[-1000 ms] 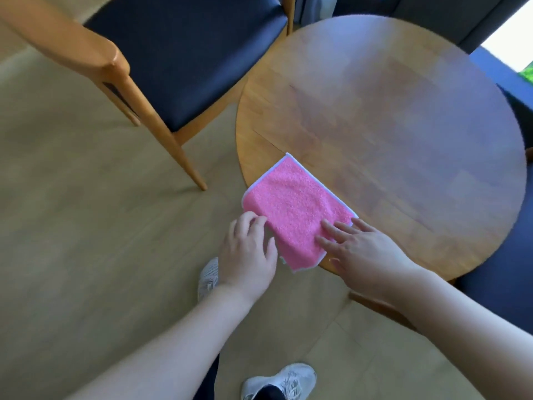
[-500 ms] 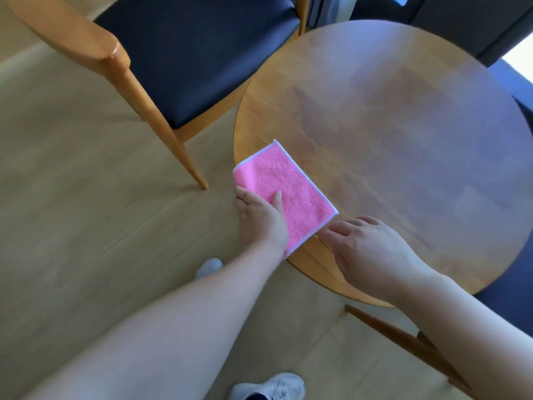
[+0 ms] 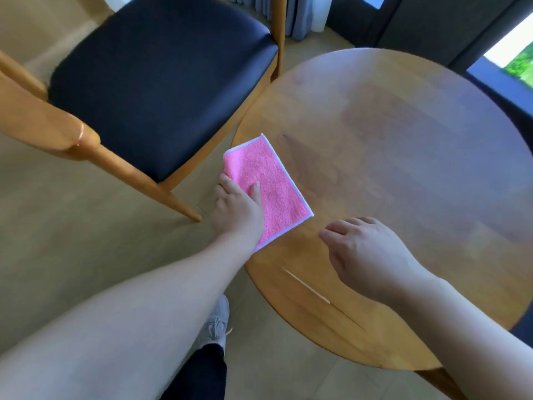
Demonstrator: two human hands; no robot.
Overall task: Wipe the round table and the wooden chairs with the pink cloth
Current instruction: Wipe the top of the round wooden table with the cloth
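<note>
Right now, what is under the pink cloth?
The pink cloth lies on the round wooden table, at its edge. The left hand grips the overhanging side; its fingers underneath are hidden.

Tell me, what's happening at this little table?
A person is wiping a round wooden table. The left hand grips a folded pink cloth at the table's near-left edge, thumb on top. The right hand hovers above the tabletop, holding nothing. A wooden chair with a dark seat stands beside the table.
</note>
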